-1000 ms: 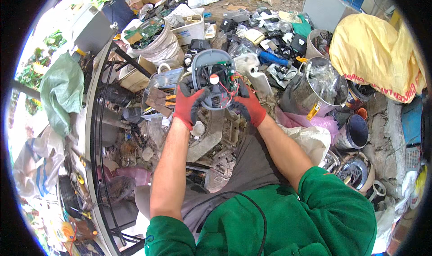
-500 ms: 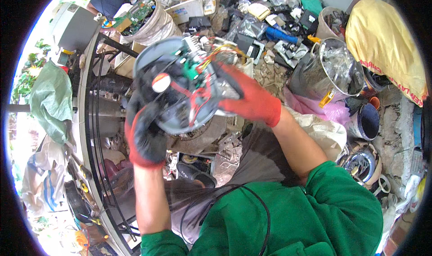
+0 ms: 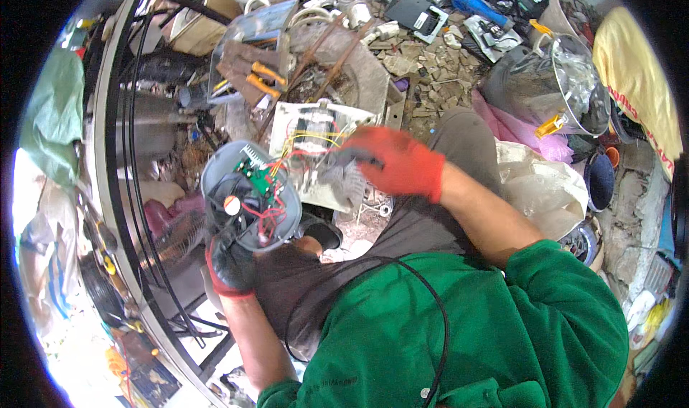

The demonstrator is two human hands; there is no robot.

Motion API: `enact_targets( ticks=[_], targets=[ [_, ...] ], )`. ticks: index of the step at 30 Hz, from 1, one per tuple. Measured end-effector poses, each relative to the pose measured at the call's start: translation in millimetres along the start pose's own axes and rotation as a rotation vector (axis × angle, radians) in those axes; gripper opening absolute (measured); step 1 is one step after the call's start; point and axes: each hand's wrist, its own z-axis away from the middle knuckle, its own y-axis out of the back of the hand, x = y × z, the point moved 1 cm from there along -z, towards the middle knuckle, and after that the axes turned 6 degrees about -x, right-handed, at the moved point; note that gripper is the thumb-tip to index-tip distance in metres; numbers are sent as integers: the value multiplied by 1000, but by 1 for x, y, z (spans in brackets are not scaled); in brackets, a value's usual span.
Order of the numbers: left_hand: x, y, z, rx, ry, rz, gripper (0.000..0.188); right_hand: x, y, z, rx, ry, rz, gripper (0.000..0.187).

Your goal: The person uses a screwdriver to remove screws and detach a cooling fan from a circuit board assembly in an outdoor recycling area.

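My left hand (image 3: 233, 264), in a red and black glove, grips the rim of a grey round plastic housing (image 3: 209, 175). Inside the housing sit a green circuit board (image 3: 258, 183), red wires and a small part with a white round top. Thin yellow and red wires (image 3: 316, 137) run from the board toward an opened white casing (image 3: 326, 185) at its right. My right hand (image 3: 395, 160), gloved in red, is closed at that casing's right edge; its fingertips are partly blurred. The casing's inside faces up, between my knees.
Orange-handled pliers (image 3: 265, 79) lie on a brown piece beyond the casing. A round stone-like block (image 3: 373, 71) stands behind. At left runs a metal frame (image 3: 115, 121) with black cables. On the right are a clear-lined bucket (image 3: 527, 78), a pink bag (image 3: 502, 124) and a white sack (image 3: 538, 185).
The grey housing has moved down and left with my left hand. The white casing now shows apart from it, wires stretched between them. My view has shifted, revealing the pliers.
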Motion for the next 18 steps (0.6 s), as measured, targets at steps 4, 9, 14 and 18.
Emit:
enact_targets(
  ticks=[4, 9, 14, 18],
  targets=[
    [3, -7, -11, -52, 26, -82, 60, 11, 51, -33, 12, -187, -46, 31],
    [15, 41, -46, -225, 251, -50, 62, 22, 63, -88, 184, -250, -43, 31],
    [11, 67, -90, -302, 239, -258, 48, 57, 36, -96, 128, -282, -145, 32],
    [-16, 86, -94, -228, 338, -502, 53, 49, 29, -79, 0, -339, 46, 36]
  ],
)
